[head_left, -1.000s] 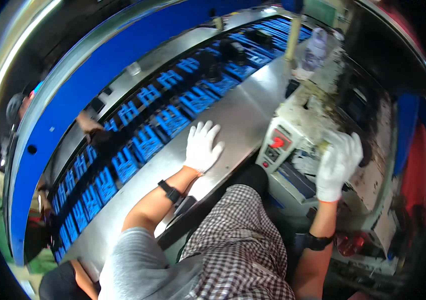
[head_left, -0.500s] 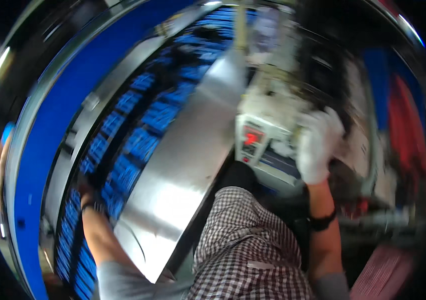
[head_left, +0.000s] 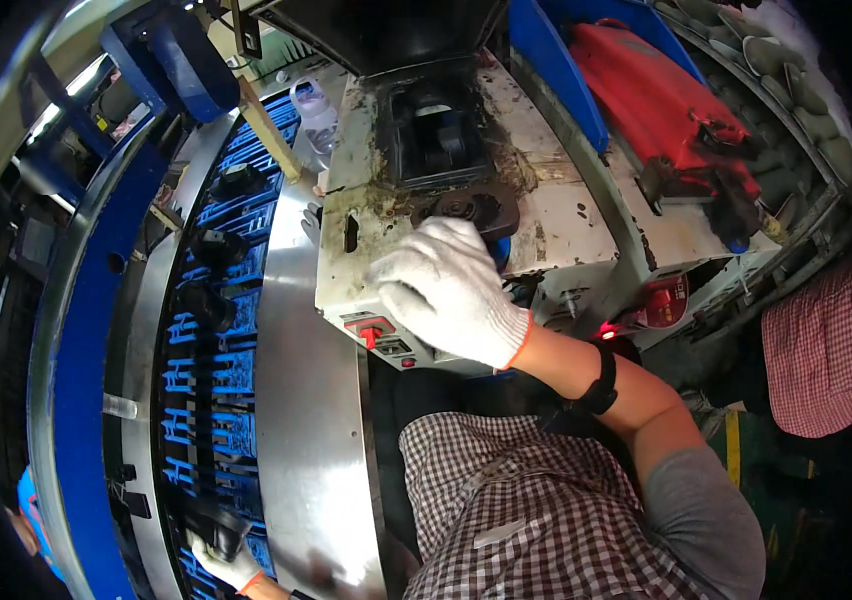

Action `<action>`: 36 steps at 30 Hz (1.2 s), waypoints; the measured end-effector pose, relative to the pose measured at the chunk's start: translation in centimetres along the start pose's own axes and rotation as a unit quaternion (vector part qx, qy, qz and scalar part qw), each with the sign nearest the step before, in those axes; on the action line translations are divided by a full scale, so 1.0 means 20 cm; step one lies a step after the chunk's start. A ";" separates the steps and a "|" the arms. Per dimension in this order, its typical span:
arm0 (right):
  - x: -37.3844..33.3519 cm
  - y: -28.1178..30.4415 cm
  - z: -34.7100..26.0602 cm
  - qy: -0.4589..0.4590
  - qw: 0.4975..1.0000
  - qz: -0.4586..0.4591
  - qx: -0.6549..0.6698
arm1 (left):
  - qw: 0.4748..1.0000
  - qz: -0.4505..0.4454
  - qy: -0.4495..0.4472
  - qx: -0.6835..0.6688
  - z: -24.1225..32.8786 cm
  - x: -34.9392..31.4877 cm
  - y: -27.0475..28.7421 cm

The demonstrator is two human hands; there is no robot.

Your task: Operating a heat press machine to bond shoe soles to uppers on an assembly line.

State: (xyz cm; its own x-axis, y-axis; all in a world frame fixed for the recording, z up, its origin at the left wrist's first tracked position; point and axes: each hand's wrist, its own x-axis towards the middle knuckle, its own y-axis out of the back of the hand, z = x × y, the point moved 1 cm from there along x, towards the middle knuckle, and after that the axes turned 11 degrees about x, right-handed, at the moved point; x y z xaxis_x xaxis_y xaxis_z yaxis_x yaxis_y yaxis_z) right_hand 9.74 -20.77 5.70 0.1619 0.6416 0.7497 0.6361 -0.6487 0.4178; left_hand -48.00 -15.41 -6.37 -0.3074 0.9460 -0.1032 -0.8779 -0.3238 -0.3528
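The right hand (head_left: 449, 290), in a white knit glove, reaches toward eleven o'clock, fingers curled downward, a black band on its wrist; the gloved left hand (head_left: 224, 560) sits low at seven o'clock, fingers closed

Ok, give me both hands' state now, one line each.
Left hand: gloved, closed around a dark part on the blue conveyor.
Right hand: gloved, resting on the white machine; grip cannot be told.
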 end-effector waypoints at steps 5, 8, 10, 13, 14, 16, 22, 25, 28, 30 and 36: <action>0.07 -0.03 -0.28 -0.006 0.958 -0.146 0.248 | 0.957 -0.280 -0.014 -0.071 -0.03 -0.16 -0.85; 0.17 -0.05 -0.29 -0.057 0.895 -0.263 0.356 | 0.919 -0.381 -0.051 -0.088 -0.06 -0.21 -1.36; 0.25 -0.01 -0.27 -0.116 0.845 -0.304 0.425 | 0.927 -0.351 -0.010 -0.131 -0.11 -0.31 -1.68; 0.37 0.07 -0.16 -0.170 0.754 -0.205 0.600 | 0.837 -0.475 0.119 -0.244 -0.09 -0.45 -2.11; 0.42 0.15 -0.10 -0.199 0.743 -0.186 0.612 | 0.879 -0.458 0.081 -0.110 -0.09 -0.45 -2.22; 0.51 0.35 0.10 -0.292 0.692 -0.149 0.643 | 0.860 -0.504 -0.055 0.058 -0.12 -0.44 -2.43; 0.79 0.46 0.63 -0.343 0.896 -0.038 0.280 | 0.798 -0.419 -0.413 0.131 0.25 -0.39 -2.57; 0.88 0.37 0.89 -0.347 0.931 -0.018 0.110 | 0.748 -0.361 -0.538 0.146 0.37 -0.29 -2.71; 0.89 0.16 1.11 -0.331 0.931 -0.104 -0.108 | 0.701 -0.302 -0.625 0.166 0.48 -0.22 -2.83; 0.86 0.06 0.97 -0.342 0.893 -0.204 -0.208 | 0.743 -0.327 -0.566 0.146 0.49 -0.26 -2.94; 0.88 0.20 0.94 -0.328 0.875 -0.292 -0.203 | 0.666 -0.295 -0.639 0.247 0.74 -0.48 -3.25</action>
State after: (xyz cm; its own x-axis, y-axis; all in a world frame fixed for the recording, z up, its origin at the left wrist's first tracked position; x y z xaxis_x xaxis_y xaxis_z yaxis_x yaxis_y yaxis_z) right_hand 29.29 -4.52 10.93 0.3821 0.9226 -0.0522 0.4551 -0.1387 0.8796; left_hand 6.67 -3.67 31.33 0.3599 0.2248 0.9055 -0.9012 -0.1676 0.3997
